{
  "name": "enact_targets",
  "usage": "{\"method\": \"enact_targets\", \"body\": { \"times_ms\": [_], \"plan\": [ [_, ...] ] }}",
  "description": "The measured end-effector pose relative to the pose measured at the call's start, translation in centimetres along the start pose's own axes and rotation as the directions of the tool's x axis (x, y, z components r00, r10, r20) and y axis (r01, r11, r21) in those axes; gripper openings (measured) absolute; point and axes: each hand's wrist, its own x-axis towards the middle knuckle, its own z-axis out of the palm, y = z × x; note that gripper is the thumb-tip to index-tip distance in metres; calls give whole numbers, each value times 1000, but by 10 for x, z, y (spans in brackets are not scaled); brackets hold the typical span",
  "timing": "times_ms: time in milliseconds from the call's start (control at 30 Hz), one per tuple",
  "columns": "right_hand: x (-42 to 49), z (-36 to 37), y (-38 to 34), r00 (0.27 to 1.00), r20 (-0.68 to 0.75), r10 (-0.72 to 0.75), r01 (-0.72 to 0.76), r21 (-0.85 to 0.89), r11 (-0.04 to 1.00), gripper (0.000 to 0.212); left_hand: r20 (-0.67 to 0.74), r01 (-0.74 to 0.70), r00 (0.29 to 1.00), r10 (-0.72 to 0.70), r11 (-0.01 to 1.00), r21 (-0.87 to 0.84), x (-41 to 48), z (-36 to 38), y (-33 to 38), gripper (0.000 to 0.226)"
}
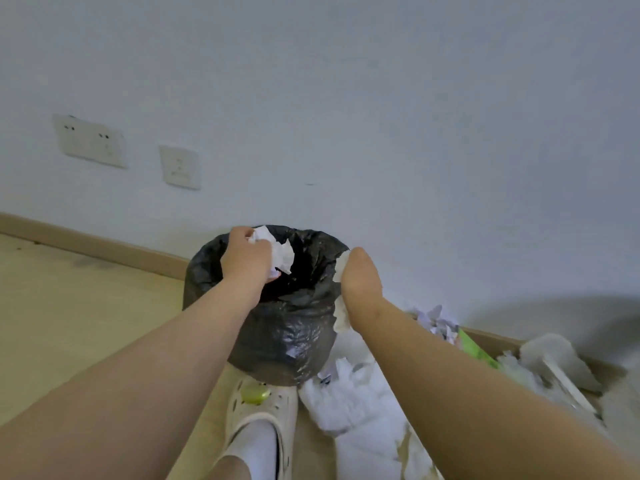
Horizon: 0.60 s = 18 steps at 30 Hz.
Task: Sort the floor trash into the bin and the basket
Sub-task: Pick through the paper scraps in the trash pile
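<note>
Head view, as I see it from the remote station.

**Edges and free room.** The bin (277,317), lined with a black bag, stands near the wall (346,98). Its near side is just beyond the toe of a cream perforated clog (259,410). Left of the bin the pale wood-look floor (86,306) lies open as far as the skirting board (104,245). To the right, loose white paper litter (349,400) crowds the floor against the bin's base.

**Surface and room.** The wall is plain grey-white. A double socket plate (90,140) and a single plate (180,166) sit low on it at the left.

**Containers and contents.** The bin's mouth is dark and I cannot make out what is inside. My left hand (246,258) is over the left side of the rim, fingers curled tight on a crumpled white paper (282,254) that hangs above the opening. My right hand (360,282) is at the right side of the rim, back turned to the camera. It is clamped on a white tissue (341,315) that shows along its lower edge, though the fingers themselves are hidden. At far right a brown-rimmed container (502,341) holds white scraps and a green piece (478,348). I cannot tell whether it is the basket.
</note>
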Motion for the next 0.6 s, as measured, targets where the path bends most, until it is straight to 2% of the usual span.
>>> {"method": "enact_targets", "body": {
  "times_ms": [133, 200, 333, 400, 500, 533, 600],
  "plan": [
    [32, 35, -10, 978, -106, -178, 174, -49, 984, 30, -97, -3, 995, 4, 1000, 10, 28, -4, -28, 33],
    [43, 50, -8, 960, -163, -228, 229, -15, 973, 26, -79, 4, 997, -4, 1000, 4, 37, -2, -35, 32],
    [57, 66, 14, 932, -184, -312, 285, -158, 945, 19, -6, -25, 1000, 25, 999, 35, 45, 6, -44, 33],
    [61, 67, 28, 915, -100, -390, 348, -293, 891, 16, 48, -72, 997, 68, 993, 97, 48, 6, -47, 36],
    [66, 74, 32, 891, 146, -430, 438, -528, 728, 9, 132, -150, 984, 119, 954, 258, 58, 0, -47, 36],
    [63, 75, 31, 899, 208, -386, 431, -581, 691, 6, 183, -174, 977, 112, 911, 373, 59, -2, -48, 38],
    [61, 76, 32, 913, 274, -301, 407, -650, 642, 24, 268, -241, 959, 90, 753, 613, 59, -7, -53, 48]
  ]
}}
